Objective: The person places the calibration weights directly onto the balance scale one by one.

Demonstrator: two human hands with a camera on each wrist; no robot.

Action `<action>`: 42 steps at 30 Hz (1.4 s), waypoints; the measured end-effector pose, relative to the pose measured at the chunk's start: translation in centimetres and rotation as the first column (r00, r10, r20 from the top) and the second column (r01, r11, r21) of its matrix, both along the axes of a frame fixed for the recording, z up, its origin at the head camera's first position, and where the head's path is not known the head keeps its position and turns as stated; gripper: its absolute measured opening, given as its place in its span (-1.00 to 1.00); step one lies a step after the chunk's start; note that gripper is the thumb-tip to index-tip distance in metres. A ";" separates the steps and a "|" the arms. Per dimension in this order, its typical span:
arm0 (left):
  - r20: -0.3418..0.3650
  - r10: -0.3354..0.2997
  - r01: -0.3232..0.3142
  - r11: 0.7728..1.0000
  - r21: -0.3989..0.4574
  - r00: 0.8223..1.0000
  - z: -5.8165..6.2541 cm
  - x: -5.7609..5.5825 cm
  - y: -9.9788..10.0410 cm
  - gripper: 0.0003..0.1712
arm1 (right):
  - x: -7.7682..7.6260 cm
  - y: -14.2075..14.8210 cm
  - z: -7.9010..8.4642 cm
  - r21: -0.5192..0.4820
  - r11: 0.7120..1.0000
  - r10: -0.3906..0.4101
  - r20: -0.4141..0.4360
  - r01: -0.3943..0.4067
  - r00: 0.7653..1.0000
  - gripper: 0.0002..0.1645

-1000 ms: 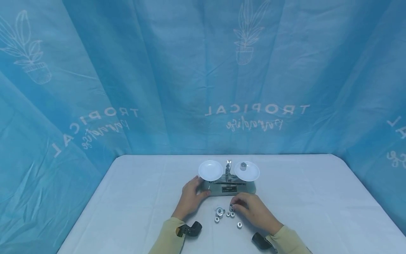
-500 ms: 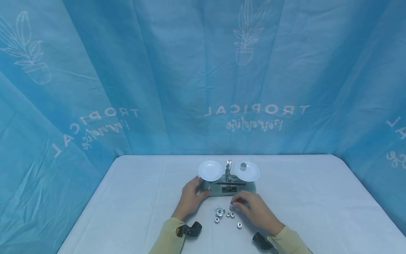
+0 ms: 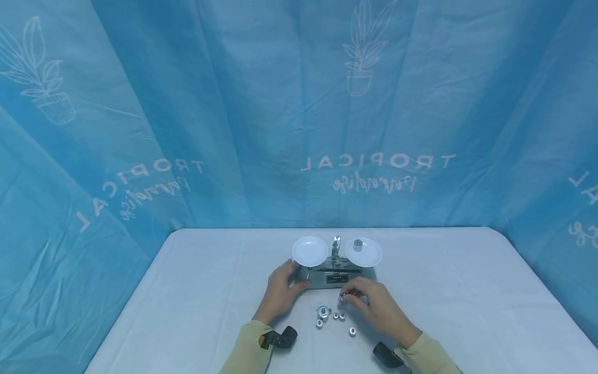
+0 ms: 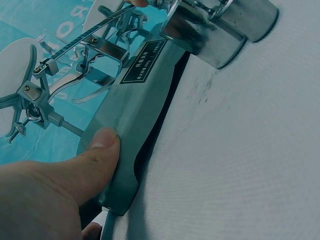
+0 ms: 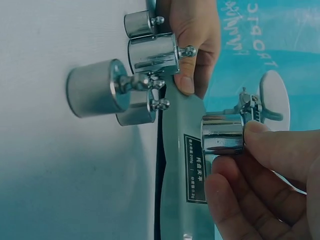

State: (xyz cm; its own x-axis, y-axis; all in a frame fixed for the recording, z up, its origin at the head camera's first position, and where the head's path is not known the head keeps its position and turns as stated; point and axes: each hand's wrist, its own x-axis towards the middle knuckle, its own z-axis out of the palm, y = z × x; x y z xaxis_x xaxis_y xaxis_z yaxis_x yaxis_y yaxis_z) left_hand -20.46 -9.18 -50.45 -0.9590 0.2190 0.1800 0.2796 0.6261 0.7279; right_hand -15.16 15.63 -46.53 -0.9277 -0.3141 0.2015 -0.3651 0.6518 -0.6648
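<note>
A two-pan balance scale (image 3: 322, 280) with a grey-green base stands on the table. My left hand (image 3: 279, 292) grips the left end of its base, thumb on the front face (image 4: 95, 155). In the right wrist view, my right hand (image 5: 270, 185) pinches a shiny cylindrical weight (image 5: 222, 134) near its knob, off the table in front of the base. One weight (image 3: 358, 245) sits on the right white pan (image 3: 372, 254); the left pan (image 3: 310, 251) bears nothing. Several knobbed weights, among them a larger one (image 3: 323, 312), stand on the cloth between my hands.
A white cloth covers the table (image 3: 215, 291). Behind and beside it hangs a blue printed curtain (image 3: 261, 114). One small weight (image 3: 352, 331) stands apart from the others, near my right wrist.
My right hand has lifted the pinched weight slightly and moved it a little toward the scale. The left hand stays in place on the base.
</note>
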 end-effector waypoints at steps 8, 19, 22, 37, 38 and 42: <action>0.019 0.006 -0.006 1.000 -0.004 1.000 0.1 0.1 0.1 -0.29 | 0.1 0.0 0.4 -0.007 1.000 -0.005 -0.023 0.005 1.000 -0.88; 0.019 0.006 -0.006 1.000 -0.008 1.000 -0.1 -0.1 0.1 -0.28 | 0.0 0.6 0.9 -0.022 1.000 -0.011 -0.101 0.009 0.995 -0.86; 0.022 0.006 -0.006 1.000 -0.007 1.000 -0.1 -0.1 0.0 -0.28 | 0.0 0.8 1.2 -0.033 0.999 -0.016 -0.117 0.013 0.993 -0.83; 0.017 0.012 -0.011 1.000 -0.013 1.000 -0.3 -0.1 0.1 -0.29 | 0.0 1.2 2.3 -0.033 0.996 -0.087 -0.146 0.083 0.985 -0.83; 0.018 0.012 -0.011 1.000 -0.012 1.000 -0.2 -0.1 0.1 -0.29 | 0.0 1.2 2.3 -0.038 0.995 -0.096 -0.149 0.091 0.984 -0.82; 0.016 0.007 -0.006 1.000 -0.011 1.000 -0.2 0.0 0.1 -0.28 | -0.1 1.3 2.6 -0.051 0.991 -0.128 -0.165 0.121 0.978 -0.83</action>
